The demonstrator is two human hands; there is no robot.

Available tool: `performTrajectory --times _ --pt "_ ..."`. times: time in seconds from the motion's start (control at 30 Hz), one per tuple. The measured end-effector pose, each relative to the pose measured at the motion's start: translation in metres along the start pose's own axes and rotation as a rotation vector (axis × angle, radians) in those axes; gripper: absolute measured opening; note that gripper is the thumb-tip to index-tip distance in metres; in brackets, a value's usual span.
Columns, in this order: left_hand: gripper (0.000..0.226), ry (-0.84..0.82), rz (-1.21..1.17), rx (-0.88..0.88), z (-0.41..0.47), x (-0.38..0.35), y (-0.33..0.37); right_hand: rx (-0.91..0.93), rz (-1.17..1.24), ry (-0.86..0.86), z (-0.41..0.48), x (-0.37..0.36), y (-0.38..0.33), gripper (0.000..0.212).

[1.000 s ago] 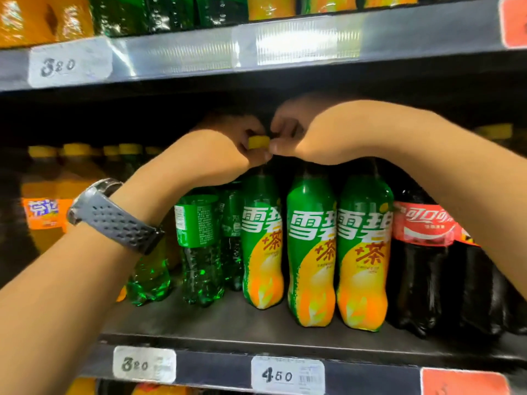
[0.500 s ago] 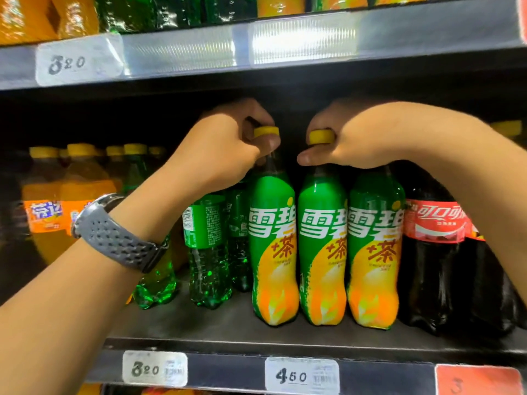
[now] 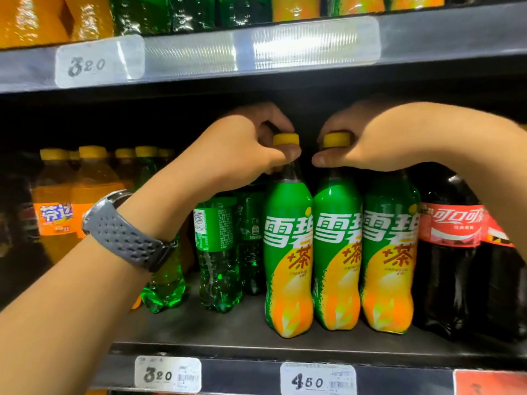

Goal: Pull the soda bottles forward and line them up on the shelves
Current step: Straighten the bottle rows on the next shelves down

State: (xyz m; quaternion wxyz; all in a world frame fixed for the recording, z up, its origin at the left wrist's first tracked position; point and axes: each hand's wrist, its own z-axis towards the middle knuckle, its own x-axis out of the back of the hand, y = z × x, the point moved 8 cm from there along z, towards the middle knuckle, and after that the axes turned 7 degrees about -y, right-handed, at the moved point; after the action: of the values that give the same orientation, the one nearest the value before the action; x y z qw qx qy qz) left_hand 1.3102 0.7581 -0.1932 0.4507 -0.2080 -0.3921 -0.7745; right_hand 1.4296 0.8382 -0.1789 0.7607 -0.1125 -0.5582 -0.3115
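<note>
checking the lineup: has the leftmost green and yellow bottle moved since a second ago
Yes. The leftmost bottle, held by the left hand, has come forward toward the shelf edge and is now level with the third bottle.

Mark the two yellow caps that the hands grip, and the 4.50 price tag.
left yellow cap (image 3: 286,139), head view, front face of the cap.
right yellow cap (image 3: 336,140), head view, front face of the cap.
4.50 price tag (image 3: 318,379), head view, middle of the white tag.

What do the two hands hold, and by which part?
The left hand holds the left green-and-yellow bottle at its neck, under the yellow cap; the right hand holds the middle bottle the same way.
</note>
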Motion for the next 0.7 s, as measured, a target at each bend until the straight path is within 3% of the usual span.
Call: performTrajectory --times 0.1,0.23,0.33,0.47,0.7 --pt "0.026 -0.034 0.013 0.009 -0.002 0.003 -0.003 -0.028 -0.001 0.022 0.001 0.007 -0.003 0.058" --pt "0.019 0.064 0.025 0.011 -0.004 0.031 -0.017 0.018 0.072 0.121 0.006 0.018 -0.023 0.038" --pt "0.014 0.155 0.348 -0.006 -0.012 0.052 -0.025 0.053 0.123 0.101 0.012 0.021 -0.042 0.033" --pt "0.029 0.073 0.614 0.080 -0.018 0.055 -0.046 0.050 0.212 0.022 0.011 0.022 -0.056 0.044" --pt "0.020 0.029 0.509 0.080 -0.016 0.056 -0.056 0.036 0.283 -0.034 0.014 0.023 -0.072 0.032"
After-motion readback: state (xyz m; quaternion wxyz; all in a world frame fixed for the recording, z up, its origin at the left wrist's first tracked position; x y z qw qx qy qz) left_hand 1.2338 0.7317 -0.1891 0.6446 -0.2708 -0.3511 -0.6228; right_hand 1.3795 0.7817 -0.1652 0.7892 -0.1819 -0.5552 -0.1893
